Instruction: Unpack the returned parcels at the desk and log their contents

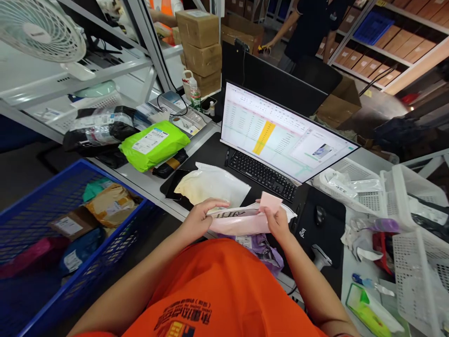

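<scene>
The left hand [199, 219] clamped its fingers on a pouch [242, 225]; the right hand [279, 224] pinched a card [270, 202] in its fingers. Beyond the left fingers lay a bag [219, 185].

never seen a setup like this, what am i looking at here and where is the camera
There is no robot here, just a person working with two bare hands. The single picture comes from a camera worn on the person's head, looking forward and down. That is why the orange shirt shows at the bottom.

The left hand grips one end of a pink pouch. The right hand is at its other end, pinching a small pink card.

On the desk are a monitor, keyboard, mouse, white bag and bright green package. A blue basket of parcels stands beside it.
</scene>
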{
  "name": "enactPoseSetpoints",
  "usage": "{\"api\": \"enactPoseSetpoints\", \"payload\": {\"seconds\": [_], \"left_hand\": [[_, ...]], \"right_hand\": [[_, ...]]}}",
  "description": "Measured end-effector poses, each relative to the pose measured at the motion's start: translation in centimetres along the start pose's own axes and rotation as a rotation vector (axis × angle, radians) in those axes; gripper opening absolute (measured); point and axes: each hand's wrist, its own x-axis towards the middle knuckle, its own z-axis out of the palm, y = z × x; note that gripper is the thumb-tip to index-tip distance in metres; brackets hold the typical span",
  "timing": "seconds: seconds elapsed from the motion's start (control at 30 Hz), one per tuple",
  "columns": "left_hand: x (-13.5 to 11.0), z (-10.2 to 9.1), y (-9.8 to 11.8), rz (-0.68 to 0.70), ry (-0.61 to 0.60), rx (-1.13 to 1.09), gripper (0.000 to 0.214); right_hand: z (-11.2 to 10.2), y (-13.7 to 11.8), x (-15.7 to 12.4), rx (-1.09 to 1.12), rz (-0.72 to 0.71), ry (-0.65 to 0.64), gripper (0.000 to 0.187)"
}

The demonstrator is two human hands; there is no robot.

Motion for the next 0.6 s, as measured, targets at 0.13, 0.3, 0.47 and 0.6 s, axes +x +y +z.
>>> {"api": "enactPoseSetpoints", "payload": {"seconds": [0.13, 0.3, 0.47, 0.6], "left_hand": [[-0.9, 0.2, 0.0, -0.05, 0.047, -0.053, 0.057], [-1.3, -0.4, 0.3, -0.122, 0.163, -0.027, 0.05], [-2.1, -1.6, -0.4, -0.074, 0.13, 0.057, 0.049], [-2.9, -2.9, -1.8, -0.027, 0.091, 0.245, 0.047]], "right_hand": [[-1.2, -1.8, 0.8, -0.319, 0.101, -0.588, 0.028], [-3.6, -2.7, -1.2, -0.477, 0.264, -0.435, 0.045], [-7.0, 2.3, -5.2, -0.479, 0.113, -0.107, 0.031], [-6.0, 4.6, -7.8, -0.142, 0.166, -0.12, 0.025]]}}
